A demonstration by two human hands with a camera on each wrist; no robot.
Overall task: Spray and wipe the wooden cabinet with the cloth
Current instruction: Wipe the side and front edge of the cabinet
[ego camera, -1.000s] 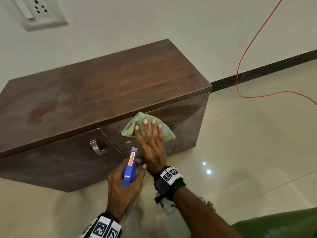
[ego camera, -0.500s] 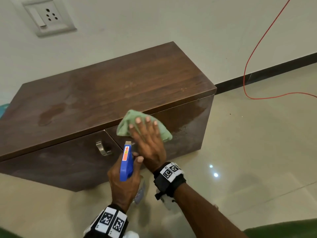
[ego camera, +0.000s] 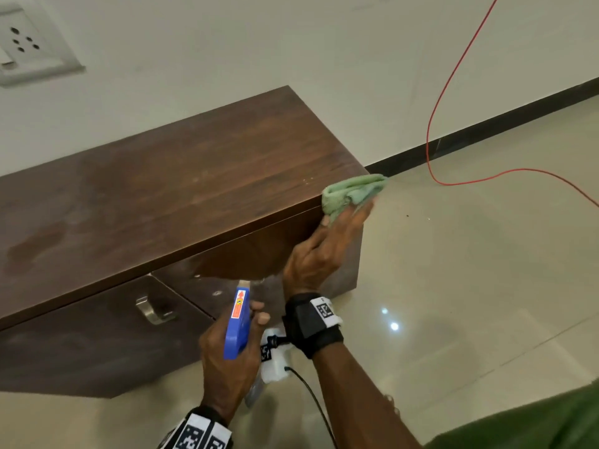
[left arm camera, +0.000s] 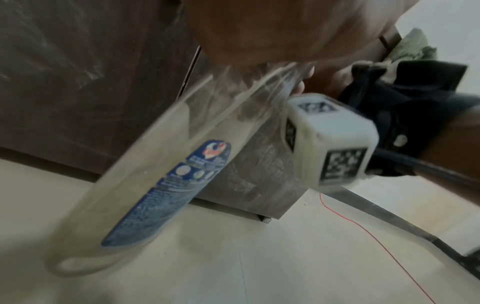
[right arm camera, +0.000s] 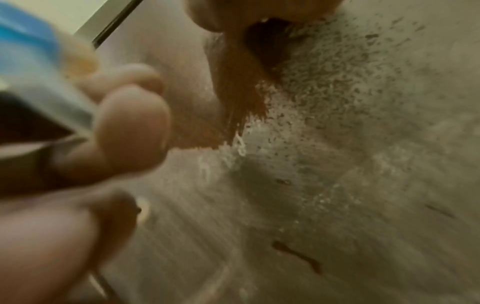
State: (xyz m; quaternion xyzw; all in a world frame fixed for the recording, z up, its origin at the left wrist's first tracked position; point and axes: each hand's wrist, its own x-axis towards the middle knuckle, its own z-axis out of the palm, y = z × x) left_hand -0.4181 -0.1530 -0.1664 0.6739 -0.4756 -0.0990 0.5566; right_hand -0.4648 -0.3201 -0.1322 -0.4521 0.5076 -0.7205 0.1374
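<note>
The dark wooden cabinet (ego camera: 181, 196) stands against the wall, and its front face (right arm camera: 350, 154) is wet with spray droplets. My right hand (ego camera: 345, 222) lies flat on the front's upper right corner. It presses the bunched green cloth (ego camera: 355, 191) against the edge with straight fingers. Below and to the left, my left hand (ego camera: 256, 322) grips the spray bottle (ego camera: 239, 322) by its blue head, nozzle toward the cabinet front. The bottle's clear body with a blue label (left arm camera: 161, 181) hangs below that hand. The cloth (left arm camera: 413, 45) shows small at the upper right of the left wrist view.
A metal handle (ego camera: 152, 311) sits on the left door. A red wire (ego camera: 434, 131) hangs down the wall and trails across the glossy tiled floor (ego camera: 470, 286) to the right. A wall socket (ego camera: 26, 47) is at upper left. Green fabric (ego camera: 534, 426) fills the lower right corner.
My right hand has slid the cloth from the middle of the cabinet front up and right to the top right corner. The left hand still holds the bottle in about the same place.
</note>
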